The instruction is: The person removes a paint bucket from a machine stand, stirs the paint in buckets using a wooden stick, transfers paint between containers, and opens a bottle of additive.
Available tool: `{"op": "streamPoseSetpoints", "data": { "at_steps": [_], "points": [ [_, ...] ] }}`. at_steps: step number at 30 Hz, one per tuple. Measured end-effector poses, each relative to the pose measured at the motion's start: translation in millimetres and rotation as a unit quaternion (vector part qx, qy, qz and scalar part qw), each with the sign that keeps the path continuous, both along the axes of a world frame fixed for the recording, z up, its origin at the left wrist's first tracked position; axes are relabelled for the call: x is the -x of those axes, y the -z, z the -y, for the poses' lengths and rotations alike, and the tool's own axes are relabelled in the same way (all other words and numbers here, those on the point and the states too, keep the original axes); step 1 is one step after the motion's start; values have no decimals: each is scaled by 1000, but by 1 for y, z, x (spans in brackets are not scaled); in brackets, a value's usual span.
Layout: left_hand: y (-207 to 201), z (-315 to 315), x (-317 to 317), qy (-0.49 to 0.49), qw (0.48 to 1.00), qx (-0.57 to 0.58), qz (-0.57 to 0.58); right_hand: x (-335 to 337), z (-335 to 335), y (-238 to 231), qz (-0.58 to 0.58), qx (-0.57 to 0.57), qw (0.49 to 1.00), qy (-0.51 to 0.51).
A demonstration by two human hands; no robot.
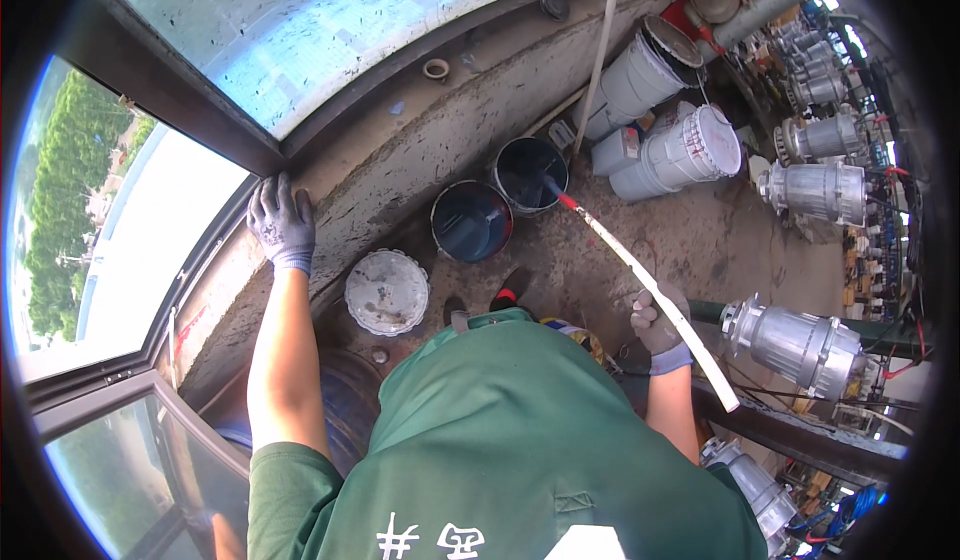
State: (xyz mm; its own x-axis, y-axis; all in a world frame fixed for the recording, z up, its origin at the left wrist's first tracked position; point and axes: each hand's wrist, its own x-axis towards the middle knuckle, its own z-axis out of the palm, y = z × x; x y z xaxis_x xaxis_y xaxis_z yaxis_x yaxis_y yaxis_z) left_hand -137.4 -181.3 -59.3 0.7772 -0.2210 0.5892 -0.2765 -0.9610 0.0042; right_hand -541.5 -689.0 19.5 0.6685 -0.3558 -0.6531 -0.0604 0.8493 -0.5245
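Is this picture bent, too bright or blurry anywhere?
Head view: fisheye distortion bows the long grey concrete windowsill; same view: daylight bleaches a patch beside the green leafy trees; same view: the grey-gloved left hand looks fairly crisp.

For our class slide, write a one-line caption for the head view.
Gloved left hand on the window ledge, right hand holding a long white pole, its tip over an open bucket.
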Motion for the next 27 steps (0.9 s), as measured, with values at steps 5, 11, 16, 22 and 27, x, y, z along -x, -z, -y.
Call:
{"op": "streamPoseSetpoints", "data": {
  "at_steps": [5, 11, 16, 22, 27],
  "points": [
    [1, -1, 0, -1, 1000, -3, -7, 2, 5, 7, 8, -13, 1000, -11],
    [0, 1, -2, 6, 1000, -3, -7, 0, 5, 8, 20, -31, 999, -13],
    [-2, 1, 0, 3, 1000, -3, -4, -1, 3, 7, 14, -12, 1000, -14],
    [0, 1, -1, 2, 1000, -1, -7, -3, 4, 7, 12, -16, 1000, -16],
    [0, 2, -1, -1, 1000, -7, -6, -4, 1, 5, 1, -8, 1000, -5]
  ]
}}
